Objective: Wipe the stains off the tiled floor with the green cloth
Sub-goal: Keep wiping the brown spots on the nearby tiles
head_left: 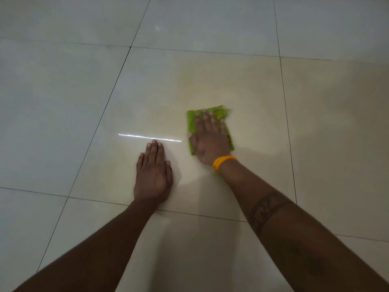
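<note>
The right hand presses flat, grip wide, on the green cloth beneath it; the left hand, grip wide, rests on the tiled floor beside it.

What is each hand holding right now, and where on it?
Nothing is gripped. The right hand presses flat on the middle of the green cloth; the left hand rests flat on the tiled floor.

Two hands — left hand, right hand; one green cloth, one orange wristband
</note>
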